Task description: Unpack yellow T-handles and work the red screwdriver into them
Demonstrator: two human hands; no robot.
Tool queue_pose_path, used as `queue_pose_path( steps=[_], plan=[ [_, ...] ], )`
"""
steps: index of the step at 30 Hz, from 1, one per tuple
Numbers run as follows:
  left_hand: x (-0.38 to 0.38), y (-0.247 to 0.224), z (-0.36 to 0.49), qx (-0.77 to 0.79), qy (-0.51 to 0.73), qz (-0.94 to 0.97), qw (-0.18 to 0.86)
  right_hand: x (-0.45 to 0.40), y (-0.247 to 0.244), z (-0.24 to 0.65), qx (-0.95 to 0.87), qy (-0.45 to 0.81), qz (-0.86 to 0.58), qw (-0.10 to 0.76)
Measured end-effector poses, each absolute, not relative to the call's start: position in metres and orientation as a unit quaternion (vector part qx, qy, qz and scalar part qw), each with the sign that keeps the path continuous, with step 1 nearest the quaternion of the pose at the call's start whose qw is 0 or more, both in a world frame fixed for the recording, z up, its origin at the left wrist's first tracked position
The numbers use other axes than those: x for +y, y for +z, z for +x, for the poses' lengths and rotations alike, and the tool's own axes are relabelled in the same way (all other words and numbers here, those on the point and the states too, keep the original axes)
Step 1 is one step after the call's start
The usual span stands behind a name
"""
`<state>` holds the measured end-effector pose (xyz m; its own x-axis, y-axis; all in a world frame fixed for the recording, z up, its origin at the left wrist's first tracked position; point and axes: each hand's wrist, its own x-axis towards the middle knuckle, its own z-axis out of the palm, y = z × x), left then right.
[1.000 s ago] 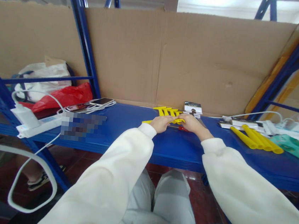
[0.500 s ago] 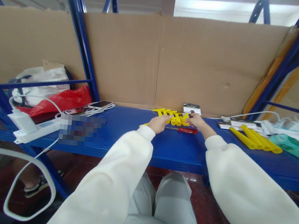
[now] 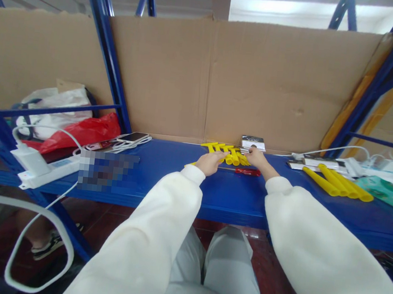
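Note:
My left hand (image 3: pixel 209 162) lies at the left end of a row of yellow T-shaped pieces (image 3: pixel 222 147), its fingers stretched over them and touching. A bit of yellow shows left of that wrist. Several yellow tube ends (image 3: pixel 233 159) point towards me between the hands. At the row's right end, my right hand (image 3: pixel 256 157) has its fingers bent, close to a black-and-white box (image 3: pixel 253 142); what they grip, if anything, is hidden. A screwdriver with a red handle (image 3: pixel 247 171) lies in front of the row, shaft to the left.
Yellow tubes (image 3: pixel 340 183) lie at the right by a green packet (image 3: pixel 384 192) and white packaging. A phone (image 3: pixel 133 136) with a white cable, a power strip (image 3: pixel 53 171) and a red bag (image 3: pixel 81 135) are at the left. Cardboard (image 3: pixel 206 82) stands behind the blue shelf (image 3: pixel 166 162).
My right hand has shifted slightly back and up, away from the row's right end. The yellow piece there sits lower among the others. My left hand has stayed in place.

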<state>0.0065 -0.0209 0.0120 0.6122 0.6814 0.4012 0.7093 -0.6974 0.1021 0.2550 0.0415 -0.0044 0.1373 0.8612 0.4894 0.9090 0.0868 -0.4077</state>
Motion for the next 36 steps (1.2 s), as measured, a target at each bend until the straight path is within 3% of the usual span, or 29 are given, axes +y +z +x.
queue_pose_path(
  steps=[3,9,12,20,30,36],
  plan=[
    [-0.018,0.011,0.007,-0.383,-0.206,-0.900,0.036,0.038,-0.004,0.258,-0.657,-0.048,-0.678,0.326],
    [-0.018,0.012,0.008,-0.409,-0.187,-0.893,0.020,0.008,0.005,0.237,-0.763,0.011,-0.504,0.404],
    [-0.020,0.014,0.007,-0.423,-0.190,-0.886,0.016,-0.009,0.009,0.221,-0.812,0.031,-0.451,0.369],
    [-0.030,0.019,0.008,-0.478,-0.177,-0.860,0.034,-0.026,0.012,0.201,-0.826,-0.098,-0.494,0.255],
    [-0.030,0.019,0.007,-0.486,-0.206,-0.848,0.047,0.002,0.005,0.237,-0.648,-0.111,-0.610,0.442],
    [-0.026,0.015,0.007,-0.430,-0.236,-0.871,0.033,0.018,-0.003,0.254,-0.629,-0.083,-0.623,0.458]
  ],
)
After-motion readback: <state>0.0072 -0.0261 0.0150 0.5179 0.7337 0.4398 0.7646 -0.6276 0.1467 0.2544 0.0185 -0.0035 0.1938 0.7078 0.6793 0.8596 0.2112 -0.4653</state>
